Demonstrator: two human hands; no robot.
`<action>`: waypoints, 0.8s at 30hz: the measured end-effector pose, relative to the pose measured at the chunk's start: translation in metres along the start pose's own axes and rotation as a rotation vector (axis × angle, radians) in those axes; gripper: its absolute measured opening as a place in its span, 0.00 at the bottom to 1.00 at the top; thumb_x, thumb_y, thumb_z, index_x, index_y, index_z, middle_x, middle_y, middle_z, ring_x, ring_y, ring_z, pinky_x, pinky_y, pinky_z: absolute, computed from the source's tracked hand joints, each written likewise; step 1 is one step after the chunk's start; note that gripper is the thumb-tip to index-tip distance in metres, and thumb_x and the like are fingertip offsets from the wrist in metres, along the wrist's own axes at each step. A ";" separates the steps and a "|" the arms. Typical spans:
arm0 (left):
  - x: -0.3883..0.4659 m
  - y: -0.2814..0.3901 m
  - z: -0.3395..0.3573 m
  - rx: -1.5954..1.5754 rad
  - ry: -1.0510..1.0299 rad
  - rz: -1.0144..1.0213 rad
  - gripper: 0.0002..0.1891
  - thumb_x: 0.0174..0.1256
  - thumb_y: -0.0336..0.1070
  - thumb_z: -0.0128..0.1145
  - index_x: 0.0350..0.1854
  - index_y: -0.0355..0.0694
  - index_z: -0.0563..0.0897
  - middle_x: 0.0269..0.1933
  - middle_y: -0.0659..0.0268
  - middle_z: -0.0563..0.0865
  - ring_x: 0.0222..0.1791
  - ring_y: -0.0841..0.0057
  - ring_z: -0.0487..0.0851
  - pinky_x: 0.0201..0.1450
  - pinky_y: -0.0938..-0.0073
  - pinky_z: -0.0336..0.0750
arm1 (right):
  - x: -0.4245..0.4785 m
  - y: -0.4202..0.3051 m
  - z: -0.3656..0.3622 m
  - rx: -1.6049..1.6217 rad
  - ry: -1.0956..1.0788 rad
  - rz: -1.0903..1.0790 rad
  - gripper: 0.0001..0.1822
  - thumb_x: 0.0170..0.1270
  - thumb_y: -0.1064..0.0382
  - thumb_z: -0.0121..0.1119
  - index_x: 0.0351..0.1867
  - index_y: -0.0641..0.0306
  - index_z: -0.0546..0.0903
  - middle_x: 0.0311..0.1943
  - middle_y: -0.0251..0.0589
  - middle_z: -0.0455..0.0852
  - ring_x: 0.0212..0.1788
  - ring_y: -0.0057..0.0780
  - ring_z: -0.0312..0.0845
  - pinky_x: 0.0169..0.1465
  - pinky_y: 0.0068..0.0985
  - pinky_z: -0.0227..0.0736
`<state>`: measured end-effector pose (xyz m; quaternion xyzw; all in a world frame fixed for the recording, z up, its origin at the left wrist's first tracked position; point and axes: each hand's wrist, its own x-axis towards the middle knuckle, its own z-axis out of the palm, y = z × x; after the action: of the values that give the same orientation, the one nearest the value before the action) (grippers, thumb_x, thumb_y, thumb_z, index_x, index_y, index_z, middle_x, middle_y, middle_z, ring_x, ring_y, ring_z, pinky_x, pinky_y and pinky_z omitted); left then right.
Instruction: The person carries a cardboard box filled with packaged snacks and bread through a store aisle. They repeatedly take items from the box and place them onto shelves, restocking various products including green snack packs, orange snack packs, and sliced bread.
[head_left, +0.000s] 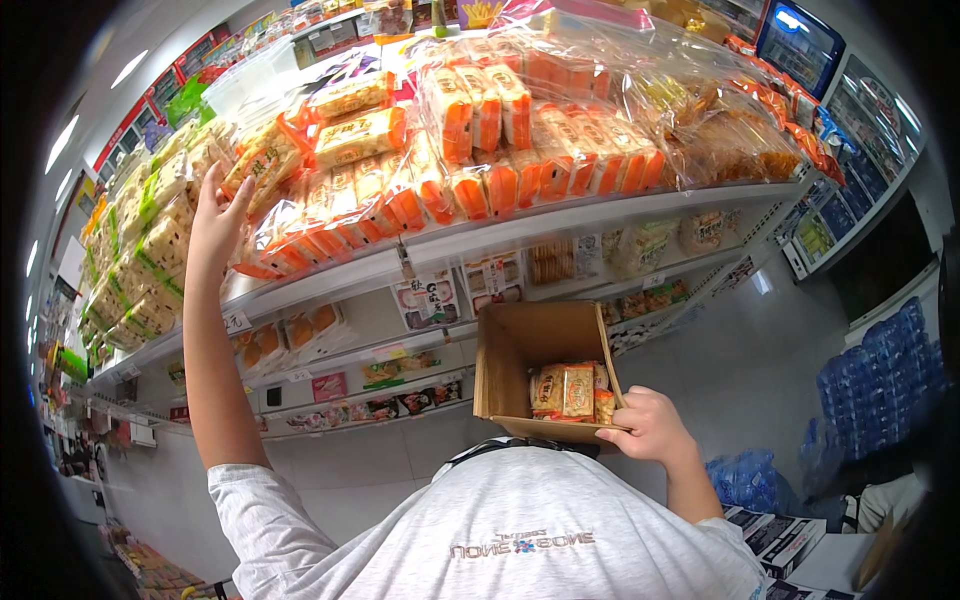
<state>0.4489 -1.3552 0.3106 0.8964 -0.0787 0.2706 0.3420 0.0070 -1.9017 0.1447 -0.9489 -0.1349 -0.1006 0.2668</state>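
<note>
My left hand (219, 217) is raised to the shelf with thumb and fingers spread in a V, against the near end of a tilted orange-and-clear snack packet (264, 166). That packet rests by the left end of rows of similar wrapped packets (352, 191). Two more packets (358, 137) lie flat on top of the row. My right hand (645, 421) grips the near right edge of an open cardboard box (517, 337), held before my waist. Several orange-wrapped packets (564, 390) lie in the bottom of the box.
Green-banded snack packs (154, 247) are piled left of my left hand. Clear plastic film (645, 67) drapes over the goods at right. Below the shelf edge (525, 225), lower shelves hold bagged foods (289, 334). Blue-wrapped bottles (877, 375) are stacked at right.
</note>
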 end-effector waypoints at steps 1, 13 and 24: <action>-0.012 0.030 0.008 -0.088 -0.035 -0.048 0.37 0.86 0.52 0.70 0.87 0.40 0.73 0.44 0.67 0.86 0.41 0.82 0.81 0.44 0.73 0.79 | -0.002 0.001 0.000 -0.009 -0.003 0.014 0.24 0.58 0.49 0.84 0.16 0.57 0.82 0.20 0.39 0.75 0.28 0.43 0.76 0.33 0.43 0.72; -0.002 -0.003 -0.009 -0.246 -0.043 0.041 0.27 0.86 0.38 0.69 0.82 0.49 0.80 0.57 0.64 0.90 0.49 0.81 0.89 0.51 0.75 0.86 | -0.004 -0.007 0.001 -0.023 -0.026 0.024 0.24 0.60 0.50 0.83 0.16 0.58 0.81 0.20 0.39 0.76 0.29 0.43 0.77 0.34 0.43 0.74; -0.020 0.010 -0.023 -0.114 0.055 0.120 0.39 0.86 0.51 0.69 0.91 0.44 0.69 0.78 0.46 0.82 0.69 0.64 0.89 0.64 0.62 0.87 | 0.001 -0.008 0.006 -0.019 -0.068 0.010 0.23 0.59 0.50 0.83 0.17 0.57 0.82 0.20 0.38 0.77 0.29 0.42 0.78 0.34 0.43 0.75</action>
<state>0.4186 -1.3488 0.3193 0.8613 -0.1380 0.3102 0.3779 0.0061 -1.8917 0.1442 -0.9550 -0.1379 -0.0684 0.2537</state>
